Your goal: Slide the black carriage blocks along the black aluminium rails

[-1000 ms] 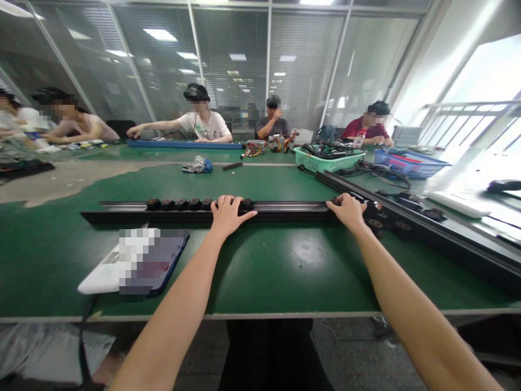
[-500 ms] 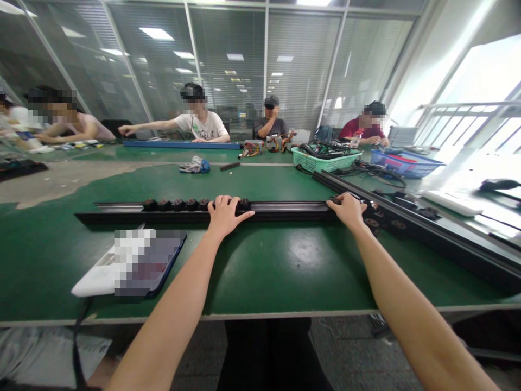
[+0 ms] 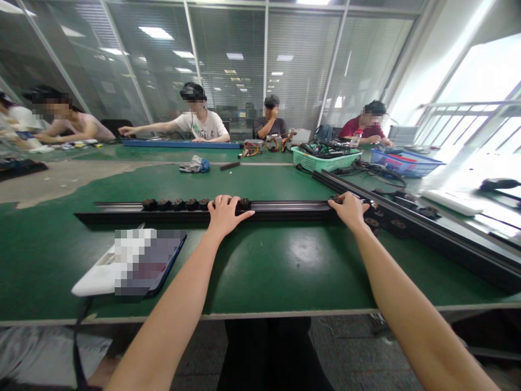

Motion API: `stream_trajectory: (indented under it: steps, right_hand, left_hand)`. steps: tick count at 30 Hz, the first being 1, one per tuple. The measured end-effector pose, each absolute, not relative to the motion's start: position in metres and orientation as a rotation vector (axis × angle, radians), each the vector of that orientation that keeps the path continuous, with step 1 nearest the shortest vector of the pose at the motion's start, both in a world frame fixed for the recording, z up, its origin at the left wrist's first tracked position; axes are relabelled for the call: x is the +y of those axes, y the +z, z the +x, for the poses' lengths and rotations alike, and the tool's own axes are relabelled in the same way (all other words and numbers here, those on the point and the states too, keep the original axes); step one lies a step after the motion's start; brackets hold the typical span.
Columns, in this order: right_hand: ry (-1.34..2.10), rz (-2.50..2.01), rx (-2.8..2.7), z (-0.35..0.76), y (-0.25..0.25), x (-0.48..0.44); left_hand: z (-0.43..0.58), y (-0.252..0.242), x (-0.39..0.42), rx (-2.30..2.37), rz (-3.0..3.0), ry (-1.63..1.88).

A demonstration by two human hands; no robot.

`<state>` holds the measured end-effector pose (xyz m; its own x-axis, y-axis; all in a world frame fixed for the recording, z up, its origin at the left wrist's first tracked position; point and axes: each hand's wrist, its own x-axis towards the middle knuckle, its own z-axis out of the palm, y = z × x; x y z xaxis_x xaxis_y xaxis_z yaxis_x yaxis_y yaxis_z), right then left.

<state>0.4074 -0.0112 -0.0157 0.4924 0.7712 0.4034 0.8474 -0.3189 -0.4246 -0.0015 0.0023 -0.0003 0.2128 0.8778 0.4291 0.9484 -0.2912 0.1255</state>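
A long black rail [image 3: 285,212] with a silvery channel lies across the green table. Several small black round parts [image 3: 178,205] sit in a row along its left half. My left hand [image 3: 225,214] rests over the rail near its middle, its fingers curled over the far side among the black parts and its thumb pointing right. At the rail's right end, my right hand [image 3: 350,209] has its thumb and fingertips closed on a small black part [image 3: 336,199], mostly hidden by the fingers.
A second black rail [image 3: 439,239] runs diagonally on the right, with black parts beside it. A phone [image 3: 163,266] and a white object [image 3: 101,269] lie at front left. Farther back are a green basket [image 3: 325,161] of cables, a blue basket [image 3: 411,165] and several people.
My right hand has shifted very slightly right at the rail's end. My left hand stays in place.
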Motion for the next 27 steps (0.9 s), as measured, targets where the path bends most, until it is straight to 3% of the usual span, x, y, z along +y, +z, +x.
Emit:
stream_trajectory:
  steps: [27]
  right_hand:
    - [-0.223, -2.228, -1.267, 0.420, -0.016, -0.012]
  left_hand:
    - [-0.002, 0.000, 0.001, -1.766, -2.330, -0.647]
